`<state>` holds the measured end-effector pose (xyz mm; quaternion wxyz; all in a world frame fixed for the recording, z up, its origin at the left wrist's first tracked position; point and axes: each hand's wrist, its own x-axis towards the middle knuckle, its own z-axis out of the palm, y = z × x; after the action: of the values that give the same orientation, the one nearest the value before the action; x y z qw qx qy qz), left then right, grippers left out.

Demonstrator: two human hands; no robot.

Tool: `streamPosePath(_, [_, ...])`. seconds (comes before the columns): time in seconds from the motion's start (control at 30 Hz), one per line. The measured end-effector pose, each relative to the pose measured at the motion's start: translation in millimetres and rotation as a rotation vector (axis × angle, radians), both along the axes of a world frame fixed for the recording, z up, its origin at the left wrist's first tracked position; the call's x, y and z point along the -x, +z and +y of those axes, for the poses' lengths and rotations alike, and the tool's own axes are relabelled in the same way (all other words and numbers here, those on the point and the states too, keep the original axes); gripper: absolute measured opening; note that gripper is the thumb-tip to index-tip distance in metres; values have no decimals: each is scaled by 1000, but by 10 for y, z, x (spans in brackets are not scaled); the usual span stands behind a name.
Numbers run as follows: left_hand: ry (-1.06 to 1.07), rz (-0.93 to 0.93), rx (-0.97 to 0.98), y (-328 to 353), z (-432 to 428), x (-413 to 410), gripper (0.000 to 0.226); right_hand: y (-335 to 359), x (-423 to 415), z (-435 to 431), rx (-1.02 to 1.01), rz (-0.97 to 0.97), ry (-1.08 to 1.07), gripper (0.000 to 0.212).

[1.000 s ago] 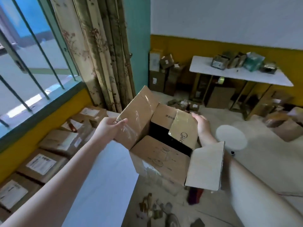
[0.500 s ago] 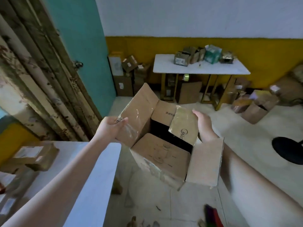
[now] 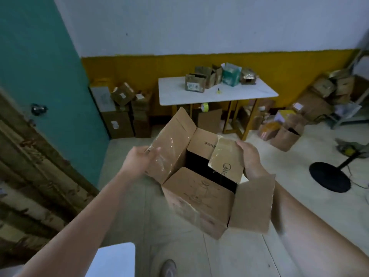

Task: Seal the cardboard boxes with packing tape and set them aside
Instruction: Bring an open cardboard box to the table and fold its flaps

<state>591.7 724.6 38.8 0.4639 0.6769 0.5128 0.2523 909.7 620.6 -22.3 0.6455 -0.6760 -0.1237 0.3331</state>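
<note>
The cardboard box (image 3: 199, 196) has swung right, clear of the near table (image 3: 113, 258), which now lies low behind the grip of the left hand (image 3: 137, 162), the far table (image 3: 219, 94) straight beyond.

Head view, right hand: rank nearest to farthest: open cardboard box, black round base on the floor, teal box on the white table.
1. open cardboard box: in hand; the right hand grips its right inner flap.
2. black round base: on the floor, off to the right.
3. teal box: on the white table by the far wall.
</note>
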Motion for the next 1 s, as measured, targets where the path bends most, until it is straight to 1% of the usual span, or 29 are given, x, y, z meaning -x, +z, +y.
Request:
streamPosePath(0.13, [-64,-39,11,90,684,-195,31,67,-183,482,-3,7,-75,38])
streamPosePath(0.4, [-204,-72,6,202,1767,-968,33,206,-742,1189,-44,2,-196,19])
streamPosePath(0.47, [-239,-71,-9,182,1988,-1233,34,197,-956,1332,-48,-3,-213,18])
streamPosePath(0.53, [-270,-49,-29,150,2197,-1521,38,168,-1222,1484,-49,-15,-224,20])
streamPosePath(0.67, [-319,-32,-52,121,2591,-2182,52,86,-1843,1824,-53,-15,-235,32])
streamPosePath(0.73, [-318,-24,-67,136,2789,-2561,50,68,-2180,2010,-52,-9,-242,33])
streamPosePath(0.83, [-305,-16,-82,224,3060,-3143,37,95,-2722,2283,-62,-2,-250,36])
streamPosePath(1.0, [-311,-9,-88,385,3473,-3982,36,276,-3593,2739,-54,-36,-258,36])
